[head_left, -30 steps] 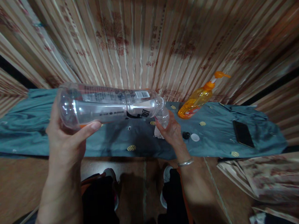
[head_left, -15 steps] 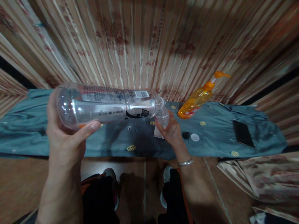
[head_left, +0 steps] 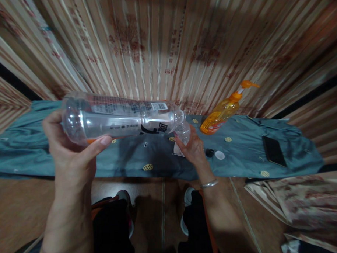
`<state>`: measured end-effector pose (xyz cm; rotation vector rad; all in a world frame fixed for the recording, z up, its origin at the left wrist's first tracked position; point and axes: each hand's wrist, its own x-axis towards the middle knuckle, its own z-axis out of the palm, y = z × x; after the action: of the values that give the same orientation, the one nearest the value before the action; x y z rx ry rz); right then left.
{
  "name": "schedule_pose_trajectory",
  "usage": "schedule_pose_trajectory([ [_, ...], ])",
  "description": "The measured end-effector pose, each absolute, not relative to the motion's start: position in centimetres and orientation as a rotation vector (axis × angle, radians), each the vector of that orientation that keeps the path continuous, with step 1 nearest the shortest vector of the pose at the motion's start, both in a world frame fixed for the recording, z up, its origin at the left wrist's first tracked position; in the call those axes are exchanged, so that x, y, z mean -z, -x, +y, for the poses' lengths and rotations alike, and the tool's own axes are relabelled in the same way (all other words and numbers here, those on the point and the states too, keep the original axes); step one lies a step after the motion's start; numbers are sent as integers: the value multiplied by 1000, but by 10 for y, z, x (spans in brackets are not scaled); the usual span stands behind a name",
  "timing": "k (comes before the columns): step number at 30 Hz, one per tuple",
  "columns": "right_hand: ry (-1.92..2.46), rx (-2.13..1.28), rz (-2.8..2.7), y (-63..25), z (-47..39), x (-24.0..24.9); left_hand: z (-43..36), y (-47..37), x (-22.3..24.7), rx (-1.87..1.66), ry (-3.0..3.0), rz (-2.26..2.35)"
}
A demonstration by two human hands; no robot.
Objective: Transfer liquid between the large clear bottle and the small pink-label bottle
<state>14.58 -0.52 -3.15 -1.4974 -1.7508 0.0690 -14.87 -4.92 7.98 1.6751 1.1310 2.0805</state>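
- Large clear bottle [head_left: 115,117] lay on its side in the air, left of centre to the middle of the frame, base to the left, neck to the right, with dark print and a barcode on its wall.
- At centre left, the left hand [head_left: 72,152] was curled around the base end, thumb along the lower front; its other fingers were mostly hidden behind.
- Beneath both, a worktop [head_left: 164,165] draped in teal cloth stretched across the frame.
- Just right of centre, the big bottle's neck met a small clear vessel [head_left: 183,131]; whether one mouth sat inside the other could not be told.
- The right hand [head_left: 195,147] was pinching that small vessel, thumb on its near side; a silver bracelet [head_left: 209,184] circled the wrist.
- Right of that hand, a black cap [head_left: 209,152] lay just beside a white disc [head_left: 219,155].
- Above them stood a pump bottle [head_left: 220,113] with orange liquid.
- At far right of the worktop lay a dark phone [head_left: 274,150].
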Motion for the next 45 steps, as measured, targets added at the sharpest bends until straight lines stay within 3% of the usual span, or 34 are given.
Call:
schedule_pose_trajectory([
  [45, 1475, -75, -1736, -147, -4, 36, -38, 159, -72, -2160, -1599, 982],
])
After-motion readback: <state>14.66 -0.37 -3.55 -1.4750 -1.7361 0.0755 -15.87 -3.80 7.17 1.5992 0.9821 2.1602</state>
